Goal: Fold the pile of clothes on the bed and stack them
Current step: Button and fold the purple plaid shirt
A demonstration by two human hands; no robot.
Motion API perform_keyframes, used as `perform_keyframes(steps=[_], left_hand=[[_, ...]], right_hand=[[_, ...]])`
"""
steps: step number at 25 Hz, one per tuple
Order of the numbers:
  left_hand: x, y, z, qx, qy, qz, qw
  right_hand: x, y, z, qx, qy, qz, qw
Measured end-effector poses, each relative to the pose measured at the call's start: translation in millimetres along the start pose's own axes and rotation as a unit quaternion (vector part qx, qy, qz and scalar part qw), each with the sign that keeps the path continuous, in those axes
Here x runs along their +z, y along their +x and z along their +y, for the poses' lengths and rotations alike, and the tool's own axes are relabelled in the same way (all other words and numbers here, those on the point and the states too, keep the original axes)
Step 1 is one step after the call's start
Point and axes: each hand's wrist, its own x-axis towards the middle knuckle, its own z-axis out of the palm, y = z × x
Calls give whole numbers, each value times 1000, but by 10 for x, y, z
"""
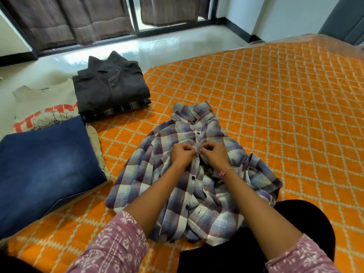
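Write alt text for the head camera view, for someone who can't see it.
Both hands, left hand and right hand, pinch the button placket of a plaid shirt spread on an orange quilted bed. Folded clothes lie at left: a dark shirt and blue jeans.

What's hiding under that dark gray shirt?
Under the folded dark gray shirt peeks the edge of a folded plaid garment. Most of it is covered, and anything beneath cannot be seen.

my left hand (182,154) and right hand (213,155) side by side, knuckles nearly touching, fingers curled and pinching, forearms reaching forward
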Motion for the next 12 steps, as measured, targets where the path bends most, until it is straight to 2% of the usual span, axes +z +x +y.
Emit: perform_keyframes(steps=[3,5,10,12], left_hand=[[-24,-124,154,-55,-159,-33,985],[-37,-220,244,-46,-194,-48,979],[-80,-310,289,23,-110,-28,993],[-108,-337,283,28,-109,-33,993]], right_hand=[[-92,-24,-35,-2,33,18,999],[-132,-76,-83,-7,35,12,999],[-167,-206,-199,-17,46,21,999],[-168,-223,-218,-25,36,25,999]])
